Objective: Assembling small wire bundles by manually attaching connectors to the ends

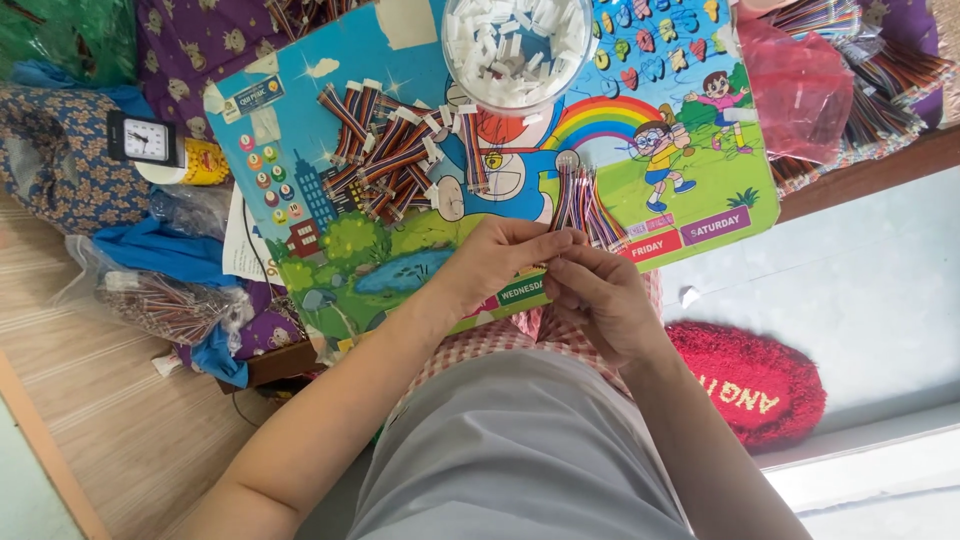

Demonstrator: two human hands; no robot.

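Pinching a wire bundle (583,205) over the cartoon board (300,120), my left hand (495,262) and right hand (600,300) both grasp its lower end. I judge steady fingertips and fanned strands matter; finished cables (395,155) and the connector tub (517,48) lie beyond.

1. A colourful cartoon board (690,160) lies on the person's lap and serves as the landmark.
2. A clear tub of small white pieces (518,45) stands at the board's top edge.
3. A small black clock (143,139) sits left of the board, on patterned cloth.
4. A red plastic bag (800,90) lies at the board's right corner.
5. A red fluffy mat (760,380) lies on the floor below the board's right side.
6. A clear bag of thin wires (165,300) lies below the board's left side.
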